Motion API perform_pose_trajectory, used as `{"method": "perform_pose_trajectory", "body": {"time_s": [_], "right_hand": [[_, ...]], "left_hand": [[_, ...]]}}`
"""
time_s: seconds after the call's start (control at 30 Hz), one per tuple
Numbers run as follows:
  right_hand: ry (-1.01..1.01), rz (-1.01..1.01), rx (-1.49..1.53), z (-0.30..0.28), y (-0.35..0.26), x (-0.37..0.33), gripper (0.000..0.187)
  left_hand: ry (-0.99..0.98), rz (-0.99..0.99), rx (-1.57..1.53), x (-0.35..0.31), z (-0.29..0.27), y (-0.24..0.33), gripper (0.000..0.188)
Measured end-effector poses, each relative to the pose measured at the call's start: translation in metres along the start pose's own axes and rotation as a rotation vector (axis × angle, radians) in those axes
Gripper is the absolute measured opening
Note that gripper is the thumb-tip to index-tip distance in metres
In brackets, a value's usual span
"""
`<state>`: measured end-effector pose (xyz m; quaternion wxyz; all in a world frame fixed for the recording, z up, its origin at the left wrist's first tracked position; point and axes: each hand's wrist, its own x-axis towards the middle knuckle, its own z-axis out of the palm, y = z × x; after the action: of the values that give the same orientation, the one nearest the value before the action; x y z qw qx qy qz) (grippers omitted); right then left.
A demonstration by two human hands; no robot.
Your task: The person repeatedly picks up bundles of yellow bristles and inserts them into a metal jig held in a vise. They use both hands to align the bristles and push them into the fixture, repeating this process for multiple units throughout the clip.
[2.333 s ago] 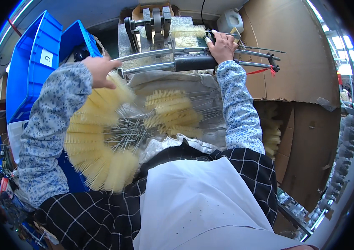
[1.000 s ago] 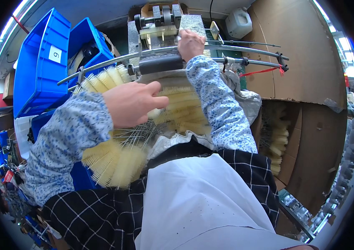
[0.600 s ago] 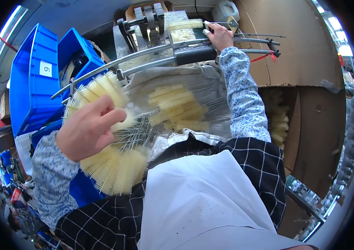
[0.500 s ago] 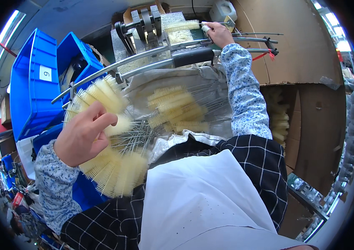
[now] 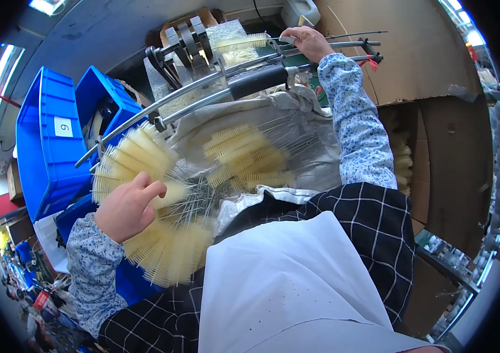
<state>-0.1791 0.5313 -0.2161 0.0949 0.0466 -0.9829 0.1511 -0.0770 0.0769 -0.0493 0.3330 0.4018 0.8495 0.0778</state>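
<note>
Right of the wheels (image 5: pixel 188 39), my right hand (image 5: pixel 309 43) pinches the brush (image 5: pixel 239 43) by its stem (image 5: pixel 273 39), presumably sparing the bristles (image 5: pixel 256 40); nearer me than the wheels, my left hand (image 5: pixel 127 207) curls over fanned brushes (image 5: pixel 138 154), hold unclear.

Since a second ago the right hand (image 5: pixel 309 43) has moved rightward, the black roller (image 5: pixel 258 81) has slid the same way along the rails (image 5: pixel 198 106), and the brush (image 5: pixel 241 43) has come out from in front of the wheels (image 5: pixel 188 40) to their right. The left hand (image 5: pixel 129 207) has drawn back from the middle pile of brushes (image 5: pixel 244 148) to the fanned brushes (image 5: pixel 135 154). The view has tilted, so the rails slant more steeply.
</note>
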Motion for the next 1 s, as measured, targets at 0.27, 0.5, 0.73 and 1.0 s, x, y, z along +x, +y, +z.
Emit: {"method": "perform_pose_trajectory", "body": {"time_s": [0.27, 0.5, 0.73, 1.0], "right_hand": [[-0.045, 0.072, 0.093, -0.003, 0.0, 0.0, 0.024], [-0.101, 0.019, 0.091, -0.013, -0.008, 0.007, 0.02], [0.038, -0.103, 0.013, 0.021, 0.051, 0.029, 0.023], [-0.47, 0.098, 0.421, -0.114, 0.024, -0.032, 0.029]], "left_hand": [[0.045, 0.018, 0.009, 0.003, 0.003, -0.003, 0.024], [0.137, 0.017, -0.038, -0.008, -0.009, 0.005, 0.023], [0.308, 0.041, -0.151, -0.033, -0.027, 0.01, 0.022], [0.512, 0.141, -0.226, -0.077, -0.044, 0.003, 0.029]]}}
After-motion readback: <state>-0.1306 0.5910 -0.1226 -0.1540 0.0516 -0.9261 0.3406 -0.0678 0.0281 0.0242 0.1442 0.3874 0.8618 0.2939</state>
